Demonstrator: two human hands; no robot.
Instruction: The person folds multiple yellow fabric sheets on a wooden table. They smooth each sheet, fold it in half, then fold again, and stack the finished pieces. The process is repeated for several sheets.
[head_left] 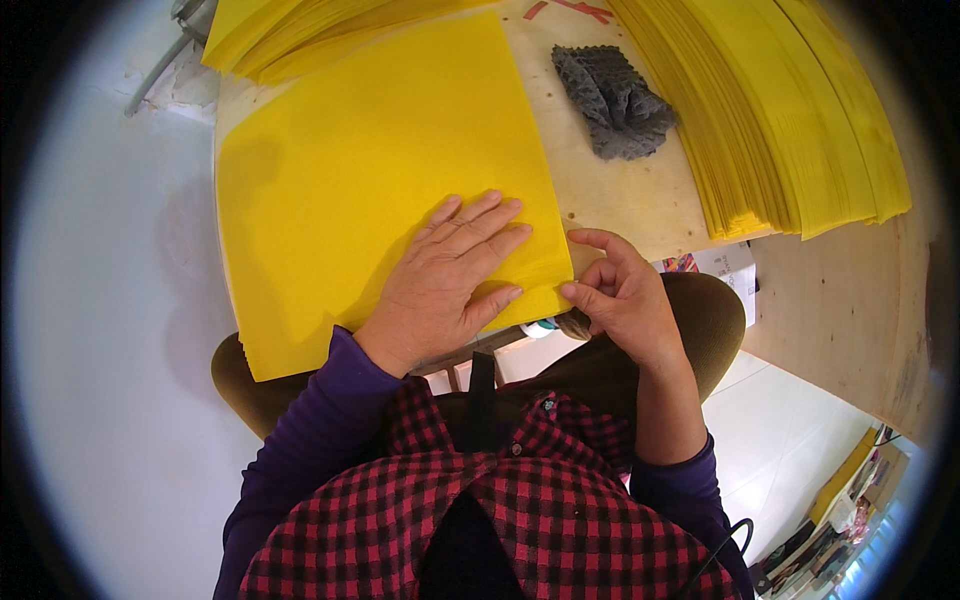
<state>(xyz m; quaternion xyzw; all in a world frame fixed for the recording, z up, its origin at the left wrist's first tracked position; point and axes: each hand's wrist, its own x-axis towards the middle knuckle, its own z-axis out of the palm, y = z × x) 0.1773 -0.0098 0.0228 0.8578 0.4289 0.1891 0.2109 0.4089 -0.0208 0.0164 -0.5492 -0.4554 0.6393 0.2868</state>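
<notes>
A stack of large yellow sheets (380, 130) lies in front of me, its near edge hanging slightly over the table edge above my lap. I cannot tell whether the sheets are paper or fabric. My left hand (450, 260) rests flat on the top sheet near its lower right part, fingers stretched out. At the stack's near right corner is my right hand (620, 295). Its thumb meets the corner of the sheet, the index finger reaches along the edge, and the other fingers curl in. How many layers it pinches is hidden.
A crumpled dark grey cloth (615, 100) lies on the wooden table (585, 195) to the right. Beyond it stand thick piles of yellow sheets (770, 120), with more yellow sheets (300, 35) at the far left. Red strips (575, 10) lie at the back. A white wall is left.
</notes>
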